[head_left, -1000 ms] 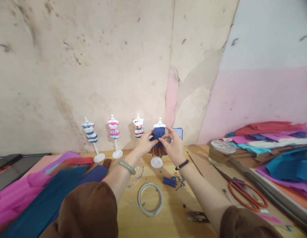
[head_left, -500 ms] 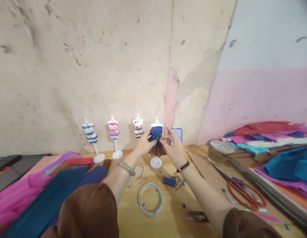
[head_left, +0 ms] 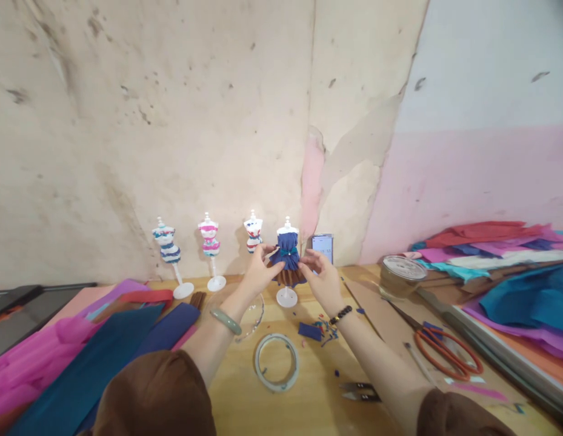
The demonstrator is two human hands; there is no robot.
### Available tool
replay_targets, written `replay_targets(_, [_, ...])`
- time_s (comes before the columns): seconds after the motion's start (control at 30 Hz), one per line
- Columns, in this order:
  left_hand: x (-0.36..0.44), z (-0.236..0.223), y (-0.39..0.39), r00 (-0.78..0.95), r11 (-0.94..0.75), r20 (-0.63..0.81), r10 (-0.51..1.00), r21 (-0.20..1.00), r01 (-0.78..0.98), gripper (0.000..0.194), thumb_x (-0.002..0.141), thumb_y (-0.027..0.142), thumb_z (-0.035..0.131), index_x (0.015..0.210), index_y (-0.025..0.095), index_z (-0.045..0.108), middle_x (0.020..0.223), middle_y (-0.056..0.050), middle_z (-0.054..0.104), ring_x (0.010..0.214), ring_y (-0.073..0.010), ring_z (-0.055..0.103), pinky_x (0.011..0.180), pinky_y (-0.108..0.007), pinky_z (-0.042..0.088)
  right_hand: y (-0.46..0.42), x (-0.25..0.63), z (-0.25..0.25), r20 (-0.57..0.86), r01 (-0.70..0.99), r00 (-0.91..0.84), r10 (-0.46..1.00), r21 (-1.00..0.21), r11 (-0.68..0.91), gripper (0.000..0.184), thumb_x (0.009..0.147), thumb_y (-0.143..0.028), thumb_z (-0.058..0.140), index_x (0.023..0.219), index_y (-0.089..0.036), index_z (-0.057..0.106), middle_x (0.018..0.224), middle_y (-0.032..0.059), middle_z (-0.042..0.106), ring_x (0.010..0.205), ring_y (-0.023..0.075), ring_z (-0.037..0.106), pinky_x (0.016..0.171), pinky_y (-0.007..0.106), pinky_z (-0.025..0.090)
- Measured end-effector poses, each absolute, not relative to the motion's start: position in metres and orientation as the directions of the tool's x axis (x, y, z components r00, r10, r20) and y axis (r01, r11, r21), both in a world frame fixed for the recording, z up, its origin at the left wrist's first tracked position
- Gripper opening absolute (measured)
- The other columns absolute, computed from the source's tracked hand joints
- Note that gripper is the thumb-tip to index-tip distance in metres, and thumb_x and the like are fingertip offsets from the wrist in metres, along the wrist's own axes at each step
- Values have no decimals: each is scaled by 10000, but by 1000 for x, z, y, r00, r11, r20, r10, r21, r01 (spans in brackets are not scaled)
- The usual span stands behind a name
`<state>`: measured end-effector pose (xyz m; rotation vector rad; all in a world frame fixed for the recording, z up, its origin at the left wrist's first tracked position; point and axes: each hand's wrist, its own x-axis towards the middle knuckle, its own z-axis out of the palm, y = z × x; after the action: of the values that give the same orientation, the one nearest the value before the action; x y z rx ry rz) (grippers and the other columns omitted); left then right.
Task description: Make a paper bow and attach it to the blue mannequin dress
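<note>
A tape ring [head_left: 277,387] lies nearest on the worktop [head_left: 238,406]. Beyond, the left hand [head_left: 259,271] and right hand [head_left: 322,280], fingertips narrowly spaced, flank the navy-and-brown dress [head_left: 288,243] at its skirt; whether they grip, I cannot tell. Its mannequin [head_left: 287,230] stands upright between them.

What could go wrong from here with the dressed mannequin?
The left hand and right hand are at the sides of the blue ruffle; a hard tug might pull its gathers loose. The dressed mannequin stands on a small round base, so an uneven push could tip it. The left hand also appears close to the red-striped mannequin and could knock it.
</note>
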<state>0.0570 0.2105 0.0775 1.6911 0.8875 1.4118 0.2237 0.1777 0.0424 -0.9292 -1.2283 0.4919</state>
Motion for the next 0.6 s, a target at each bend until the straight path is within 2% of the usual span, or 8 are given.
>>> replay_targets(0.27, [67,84,205,125,-485,473,872,869,94,198,660,177,733,820,163,616,898,-55,682,888,-212,641,870,-365,478,180,213,48,592,192,265,761,-806,560,259,757,-325,635,973,-180,637,971,100,720,907,235,672,878,432,526])
replay_targets(0.6, [66,88,211,129,-403,391,911,911,87,82,640,197,684,612,164,614,812,-45,682,855,-208,628,795,-316,473,182,211,42,621,251,240,746,-782,570,235,784,-294,602,987,-183,645,997,104,708,925,239,662,901,444,512])
